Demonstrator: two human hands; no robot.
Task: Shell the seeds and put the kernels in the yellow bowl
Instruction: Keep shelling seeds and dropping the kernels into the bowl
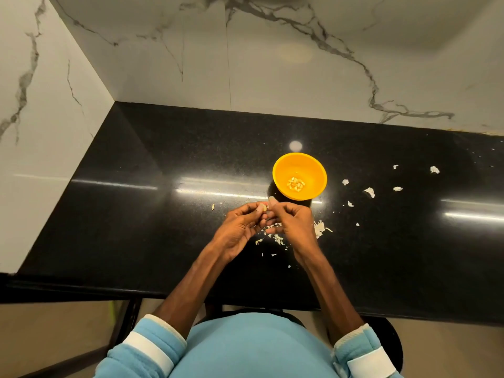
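**Shelling in progress, head view.** The left hand and right hand meet fingertip to fingertip above the middle of the black countertop. Both have curled fingers and pinch one pale seed between them. Whether its husk is split cannot be told (the seed is small and half hidden by the thumbs).

Beneath the hands, toward the near edge, lies a heap of shell fragments. Looser husk pieces are strewn toward the right edge.

The yellow bowl stands just beyond the right hand, toward the back edge, near the fingertips but apart from them. A small cluster of kernels lies at its bottom and covers only part of the floor. One pale bit lies alone to the left of the hands; seed or husk cannot be distinguished.

Judged state of the task: several seeds are shelled and their kernels are in the bowl. The seed in hand awaits opening and transfer. No stock of unshelled seeds shows on the countertop, so how many remain cannot be judged; some may sit unseen in a palm.
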